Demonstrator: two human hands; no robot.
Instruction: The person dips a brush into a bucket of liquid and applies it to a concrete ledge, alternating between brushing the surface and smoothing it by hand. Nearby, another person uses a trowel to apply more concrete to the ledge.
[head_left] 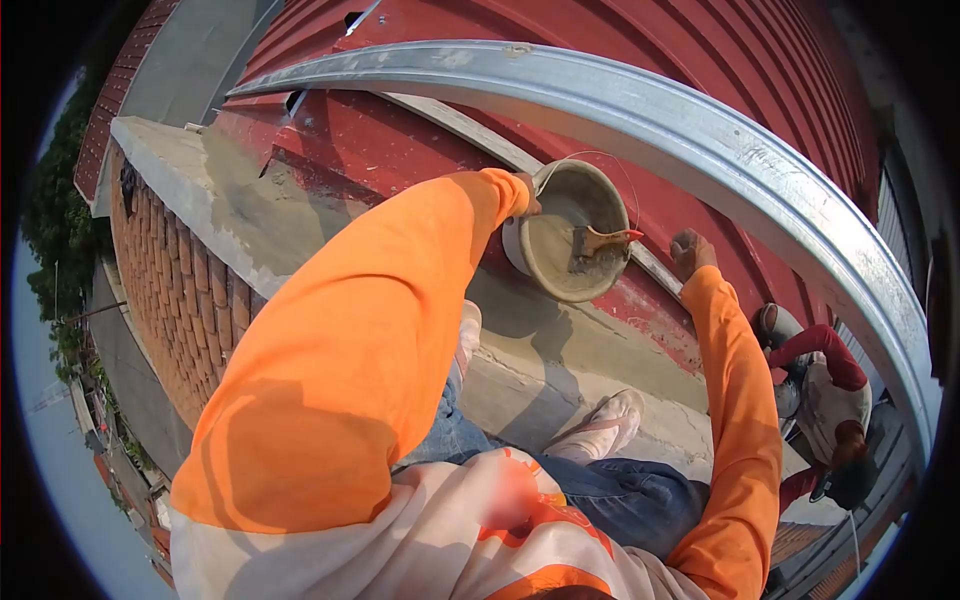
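My left hand (529,194) is closed on the rim of a bucket (512,243), by one end of its thin wire handle. Grey, wet-looking cement slurry (555,215) lines the bucket. Inside it rests a paintbrush (598,241), its bristles in the slurry and its red-tipped handle over the right rim. To the right of the bucket, my right hand (690,252) is curled into a fist beside the red metal roofing. What that fist holds, if anything, is hidden. Both my feet stand on the concrete ledge (515,385) below the bucket.
A long galvanized metal channel (700,125) arcs over the red roofing (640,50). A narrow strip (465,130) runs along the roofing behind the bucket. Clay roof tiles (185,270) slope away at left. Another person (825,390) crouches at right.
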